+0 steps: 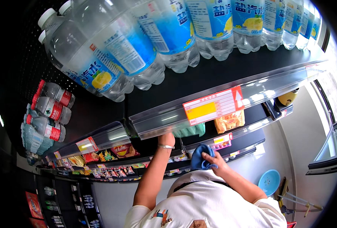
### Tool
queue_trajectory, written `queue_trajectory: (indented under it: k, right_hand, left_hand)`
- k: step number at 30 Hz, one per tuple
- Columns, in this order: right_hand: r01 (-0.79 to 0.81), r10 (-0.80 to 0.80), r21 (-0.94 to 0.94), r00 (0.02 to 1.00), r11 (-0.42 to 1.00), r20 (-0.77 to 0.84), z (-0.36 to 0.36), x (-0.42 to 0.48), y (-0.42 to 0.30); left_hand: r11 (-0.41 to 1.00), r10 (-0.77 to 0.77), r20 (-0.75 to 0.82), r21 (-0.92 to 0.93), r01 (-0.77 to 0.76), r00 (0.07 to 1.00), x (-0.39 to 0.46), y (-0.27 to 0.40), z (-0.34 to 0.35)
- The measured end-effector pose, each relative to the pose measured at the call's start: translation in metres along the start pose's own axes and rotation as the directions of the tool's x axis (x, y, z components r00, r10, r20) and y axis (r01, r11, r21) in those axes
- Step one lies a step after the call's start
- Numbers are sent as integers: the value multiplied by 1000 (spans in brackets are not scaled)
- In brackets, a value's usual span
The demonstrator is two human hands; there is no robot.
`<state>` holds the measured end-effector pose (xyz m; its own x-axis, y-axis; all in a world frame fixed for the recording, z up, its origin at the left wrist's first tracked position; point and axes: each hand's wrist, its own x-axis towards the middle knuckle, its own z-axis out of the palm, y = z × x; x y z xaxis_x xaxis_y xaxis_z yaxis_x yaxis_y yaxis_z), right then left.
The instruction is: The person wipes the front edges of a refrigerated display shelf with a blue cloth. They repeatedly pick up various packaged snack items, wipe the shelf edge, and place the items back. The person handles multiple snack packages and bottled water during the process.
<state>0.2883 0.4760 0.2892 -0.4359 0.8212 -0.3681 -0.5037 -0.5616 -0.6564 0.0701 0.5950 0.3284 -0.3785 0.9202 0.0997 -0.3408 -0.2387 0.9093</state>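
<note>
My right hand grips a bunched dark blue cloth in front of my body. My left hand, with a silver bracelet at the wrist, reaches in under the edge of the upper black shelf. The clear price rail of that shelf hides its fingers. Right beside the left hand is a pale green item, partly covered by the rail, so its kind is unclear. An orange snack packet lies farther right on the lower shelf.
Large plastic bottles of lemon soda line the upper shelf. Smaller red-capped bottles stand at the left. A dark phone-like object and a yellow container are at the lower shelf's right end. A blue basin is at the lower right.
</note>
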Motion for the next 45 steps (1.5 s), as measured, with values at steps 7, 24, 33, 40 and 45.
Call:
queue_trajectory:
  k: [7,24,33,40,45]
  right_hand:
    - [-122,135,-169,989,978,64,2,-19,-21]
    - [-182,214,-258,971,949,106,-23,-9,-6]
    - [-180,189,-181,981,967,36,4,4,23]
    - [-177,177,-161,984,971,-14,64,12,61]
    - [-114,111,-236,994,965,-25,90,7,91]
  left_hand:
    - [977,97,-32,196,-89,995,63,-44,5]
    - [215,252,186,946,-242,950,26,-108,-61]
    - [381,649,51,842,-383,759,-21,10,-58]
    - [342,484,91,896,-284,870,25,37,-125]
    - [265,229,170,936,-229,958,93,3,-187]
